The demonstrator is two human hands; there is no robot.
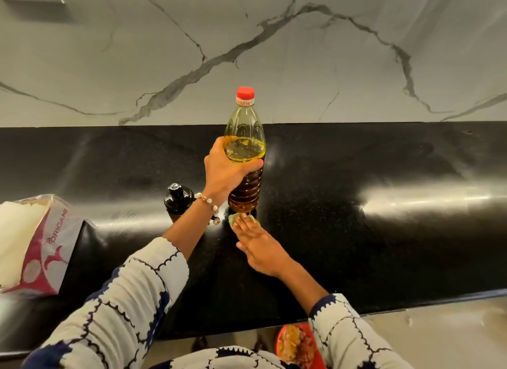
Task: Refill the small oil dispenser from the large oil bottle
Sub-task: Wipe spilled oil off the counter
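The large oil bottle (245,138) is clear plastic with a red cap and yellow oil. It stands upright, slightly lifted above the black counter (356,176). My left hand (223,171) grips its middle. The small oil dispenser (177,200), dark with a black stopper, stands just left of the bottle, behind my left wrist. My right hand (260,246) presses a small greenish cloth (232,220) flat on the counter under the bottle's base, fingers extended.
A plastic pack of white tissues (33,245) labelled Origami lies at the left edge of the counter. A marble wall (247,53) rises behind the counter. Below the front edge sits a red bin (296,344) with scraps.
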